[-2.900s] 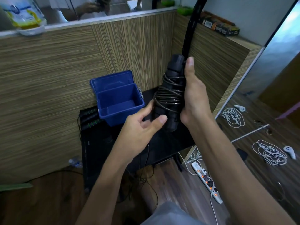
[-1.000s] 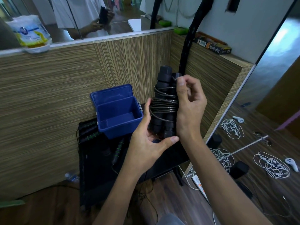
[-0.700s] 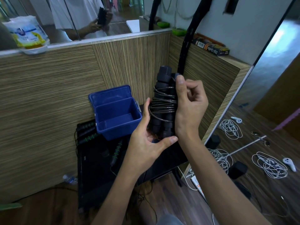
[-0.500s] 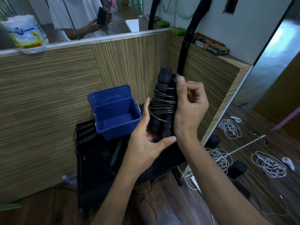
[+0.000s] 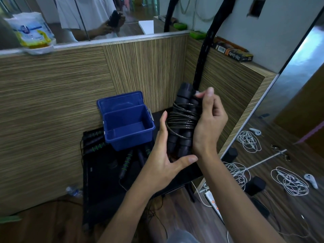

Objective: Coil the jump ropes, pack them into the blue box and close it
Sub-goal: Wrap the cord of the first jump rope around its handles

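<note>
I hold a coiled jump rope (image 5: 182, 120) upright in the air: two black handles side by side with dark cord wound round their middle. My right hand (image 5: 209, 123) grips the bundle from the right, thumb and forefinger pinching near the handle tops. My left hand (image 5: 164, 155) cups the bundle's left side and bottom with fingers straight and thumb spread under it. The blue box (image 5: 128, 125) stands open and empty on the black table (image 5: 105, 190), its lid tilted back against the wood panel. More jump ropes with green-ringed black handles (image 5: 94, 141) lie left of and in front of the box (image 5: 128, 162).
Striped wood panels (image 5: 52, 102) wall the table at the back and right. A black hose (image 5: 205, 50) hangs behind the bundle. White cables (image 5: 289, 181), a power strip (image 5: 212, 202) and small black speakers (image 5: 254, 185) lie on the floor to the right.
My right thumb and forefinger shifted up to pinch at the handle tops; my left hand moved from beside the bundle to cup its lower end. The bundle stayed roughly in place.
</note>
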